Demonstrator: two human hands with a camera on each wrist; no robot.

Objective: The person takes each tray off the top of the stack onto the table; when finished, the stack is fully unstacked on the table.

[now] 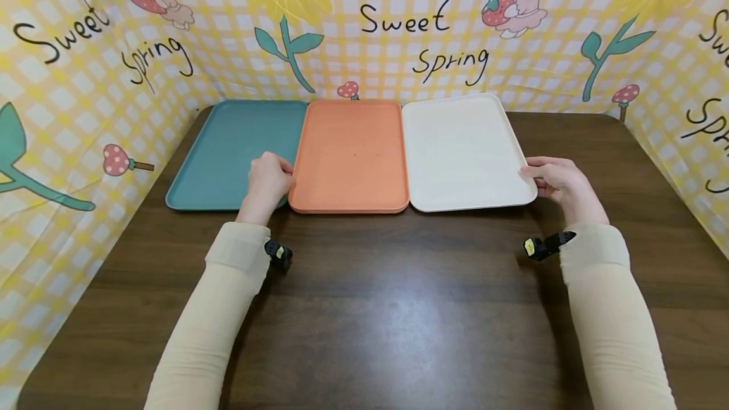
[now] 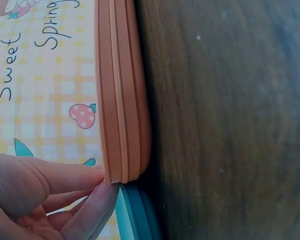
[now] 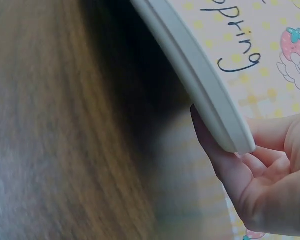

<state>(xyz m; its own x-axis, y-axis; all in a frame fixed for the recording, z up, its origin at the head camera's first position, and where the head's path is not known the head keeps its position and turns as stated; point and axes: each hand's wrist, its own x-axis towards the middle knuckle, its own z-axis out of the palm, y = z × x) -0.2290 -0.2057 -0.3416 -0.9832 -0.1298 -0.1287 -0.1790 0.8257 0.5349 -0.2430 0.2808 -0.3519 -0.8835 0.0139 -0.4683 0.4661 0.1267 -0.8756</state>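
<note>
A white tray (image 1: 464, 150) tilts up at its right side, off the table, its left edge against the orange tray (image 1: 350, 154). My right hand (image 1: 560, 185) grips its right edge near the front corner, thumb on top and fingers beneath, as the right wrist view shows on the tray rim (image 3: 205, 85). My left hand (image 1: 266, 179) pinches the orange tray's left edge near its front corner. In the left wrist view, the orange rim (image 2: 122, 100) shows two layers, like stacked trays. The teal tray (image 1: 228, 150) lies flat under my left hand.
The trays stand side by side at the back of the dark wooden table (image 1: 398, 296). A yellow checked cloth (image 1: 376, 49) with printed flowers and lettering hangs behind and at both sides. Bare wood lies in front of the trays and to their right.
</note>
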